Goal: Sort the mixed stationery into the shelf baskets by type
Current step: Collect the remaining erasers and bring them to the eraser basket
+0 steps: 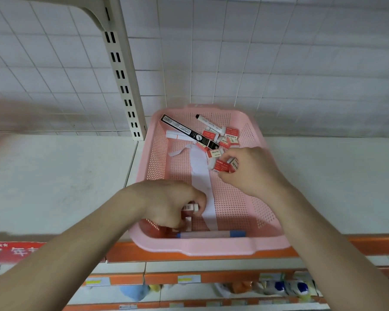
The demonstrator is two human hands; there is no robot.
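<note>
fingers [236,153] of the right hand [254,173] pinch red-and-white erasers [222,167] above the middle of the pink basket [211,248]; the left hand [166,203] curls round a barcoded eraser [191,207] in its near left corner. a black pen box [189,131] and a marker [208,123] lie at the far end.

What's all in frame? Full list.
basket: one, pink, on shelf at front edge
erasers: several, red-and-white, piled far right in basket; more in both grips
long box: one, black, diagonal at basket's far end
marker: one, white with black cap, basket's far end
pen: one, blue-ended, along basket's near wall
paper strip: one, white, on basket floor
shelf: one, off-white, orange front rail
upright: one, cream, slotted, behind shelf
lower-shelf goods: several, blurred, below
left grip: one, bare hand, basket's near left, holds erasers
right grip: one, bare hand, basket's middle right, pinches erasers
</note>
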